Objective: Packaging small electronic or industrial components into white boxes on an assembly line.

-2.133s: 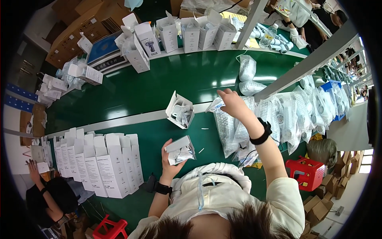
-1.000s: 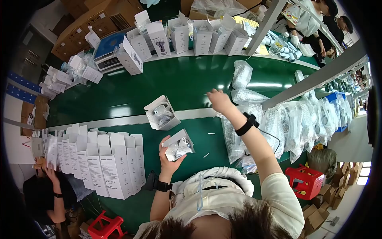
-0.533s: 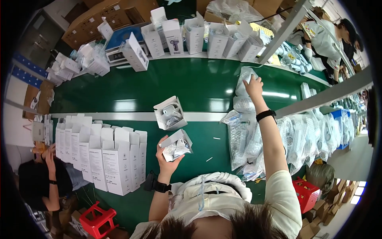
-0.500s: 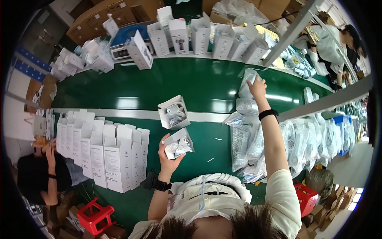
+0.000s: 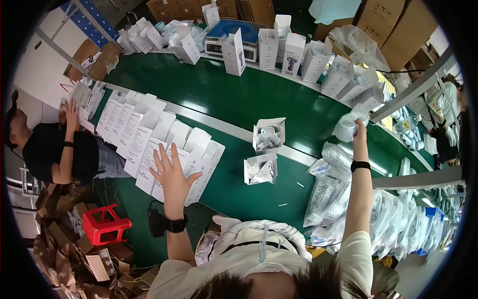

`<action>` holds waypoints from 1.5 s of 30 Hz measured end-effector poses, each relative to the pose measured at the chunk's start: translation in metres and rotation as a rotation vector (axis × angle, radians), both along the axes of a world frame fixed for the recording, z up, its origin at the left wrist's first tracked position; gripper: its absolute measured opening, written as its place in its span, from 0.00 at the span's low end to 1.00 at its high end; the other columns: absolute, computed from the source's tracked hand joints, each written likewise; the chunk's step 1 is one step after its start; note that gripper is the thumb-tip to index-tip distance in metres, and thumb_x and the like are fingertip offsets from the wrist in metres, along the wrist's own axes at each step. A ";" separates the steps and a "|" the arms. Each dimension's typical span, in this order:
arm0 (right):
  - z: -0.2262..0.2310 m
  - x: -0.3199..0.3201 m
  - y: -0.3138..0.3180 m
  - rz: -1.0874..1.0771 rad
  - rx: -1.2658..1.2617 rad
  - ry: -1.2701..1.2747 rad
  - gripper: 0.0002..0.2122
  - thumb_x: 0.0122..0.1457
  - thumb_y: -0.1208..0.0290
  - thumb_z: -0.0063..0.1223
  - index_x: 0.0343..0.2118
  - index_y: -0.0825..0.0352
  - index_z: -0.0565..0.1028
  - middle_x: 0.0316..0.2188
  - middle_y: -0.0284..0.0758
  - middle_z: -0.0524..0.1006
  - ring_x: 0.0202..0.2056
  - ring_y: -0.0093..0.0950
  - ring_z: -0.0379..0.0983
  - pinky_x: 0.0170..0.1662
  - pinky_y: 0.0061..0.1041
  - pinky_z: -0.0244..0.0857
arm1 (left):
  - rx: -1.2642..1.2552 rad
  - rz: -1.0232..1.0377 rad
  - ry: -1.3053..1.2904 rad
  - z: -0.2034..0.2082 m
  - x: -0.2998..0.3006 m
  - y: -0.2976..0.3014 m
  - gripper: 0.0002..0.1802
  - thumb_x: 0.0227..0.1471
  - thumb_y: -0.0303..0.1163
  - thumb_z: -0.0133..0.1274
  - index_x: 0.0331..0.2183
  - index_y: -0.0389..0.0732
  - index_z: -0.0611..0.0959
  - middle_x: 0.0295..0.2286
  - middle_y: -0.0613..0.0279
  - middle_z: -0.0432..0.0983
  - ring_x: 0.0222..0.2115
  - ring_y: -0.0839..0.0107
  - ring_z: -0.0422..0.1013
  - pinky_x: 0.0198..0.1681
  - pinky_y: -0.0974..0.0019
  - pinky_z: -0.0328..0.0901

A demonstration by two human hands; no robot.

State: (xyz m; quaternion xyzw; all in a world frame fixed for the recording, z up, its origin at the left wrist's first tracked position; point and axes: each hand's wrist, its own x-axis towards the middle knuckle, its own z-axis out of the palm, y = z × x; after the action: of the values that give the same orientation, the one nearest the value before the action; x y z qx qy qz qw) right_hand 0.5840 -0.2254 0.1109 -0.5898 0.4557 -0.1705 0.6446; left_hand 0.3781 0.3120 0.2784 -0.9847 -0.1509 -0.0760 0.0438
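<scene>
My left hand [image 5: 173,172] is open, fingers spread, over the near end of a row of white cartons [image 5: 144,149] with raised flaps. Gripped in my right hand [image 5: 359,133] is a bubble-wrapped bundle [image 5: 348,121] over the green belt; the item inside cannot be made out. Between my hands stand two open white boxes. The farther box [image 5: 256,138] contains a pale device and clear wrapping, and the nearer box [image 5: 247,171] has white and silvery packets inside. Neither box is touched by a hand.
Bubble-wrapped bundles [image 5: 328,189] lie piled at right, below a metal rail [image 5: 418,179]. Open cartons [image 5: 268,50] and a blue-topped scale [image 5: 234,32] line the far side. Another person [image 5: 59,149] sits at left near a red stool [image 5: 105,224].
My left hand has let go of the nearer open box and moved left to the carton row, fingers spreading. My right hand has closed on the bubble-wrapped bundle. The view has turned left.
</scene>
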 end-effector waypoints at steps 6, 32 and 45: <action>0.146 -0.093 0.056 0.528 0.849 -0.380 0.13 0.44 0.74 0.48 0.35 0.70 0.69 0.30 0.39 0.74 0.33 0.32 0.72 0.38 0.29 0.68 | -0.018 -0.133 -0.036 -0.024 -0.012 0.012 0.57 0.22 0.28 0.66 0.55 0.44 0.53 0.55 0.46 0.44 0.55 0.49 0.45 0.53 0.50 0.48; 0.113 -0.294 0.129 0.514 0.806 -0.476 0.27 0.48 0.79 0.50 0.52 0.64 0.55 0.46 0.37 0.65 0.45 0.31 0.65 0.49 0.31 0.60 | -1.512 -1.023 0.214 -0.066 -0.051 -0.157 0.47 0.29 0.30 0.65 0.51 0.41 0.59 0.48 0.53 0.54 0.48 0.59 0.57 0.52 0.61 0.52; 0.103 -0.262 0.195 -0.017 -0.435 -0.462 0.30 0.46 0.74 0.57 0.51 0.63 0.54 0.45 0.41 0.61 0.47 0.37 0.60 0.50 0.32 0.54 | -1.307 -0.811 -0.148 -0.122 -0.060 -0.205 0.39 0.27 0.29 0.66 0.39 0.40 0.57 0.45 0.43 0.56 0.43 0.55 0.62 0.42 0.59 0.60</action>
State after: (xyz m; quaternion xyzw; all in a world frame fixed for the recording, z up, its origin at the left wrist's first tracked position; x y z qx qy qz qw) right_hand 0.3220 -0.0303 0.2143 -0.6558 0.2548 -0.3988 0.5883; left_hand 0.3181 0.1075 0.1563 -0.7812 0.2047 -0.0472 -0.5878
